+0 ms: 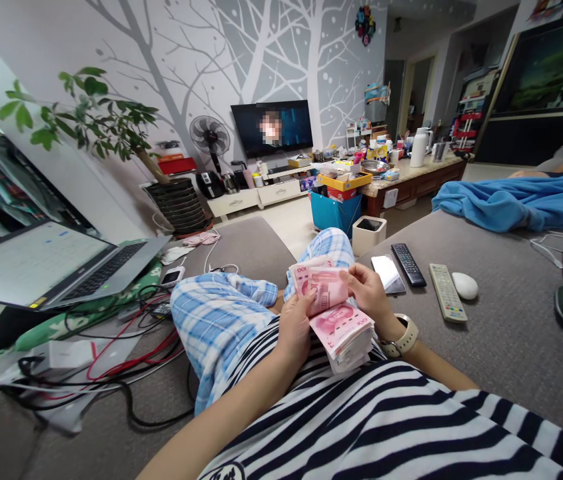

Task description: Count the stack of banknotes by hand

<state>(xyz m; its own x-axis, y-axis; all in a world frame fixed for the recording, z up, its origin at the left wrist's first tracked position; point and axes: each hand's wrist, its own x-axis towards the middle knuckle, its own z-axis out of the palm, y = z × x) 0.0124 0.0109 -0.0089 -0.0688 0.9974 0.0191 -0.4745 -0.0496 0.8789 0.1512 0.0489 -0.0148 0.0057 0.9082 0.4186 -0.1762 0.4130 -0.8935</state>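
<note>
A thick stack of pink banknotes rests over my lap, above my striped shirt. My left hand grips the stack at its left side, thumb pressed on the top notes. My right hand pinches the upper notes, which are bent up and away from the rest of the stack. A pale watch sits on my right wrist. My legs in blue checked trousers stretch forward on the grey sofa.
To my right on the sofa lie a phone, a black remote, a white remote and a white mouse. An open laptop and tangled cables sit at left. Another person lies under a blue blanket.
</note>
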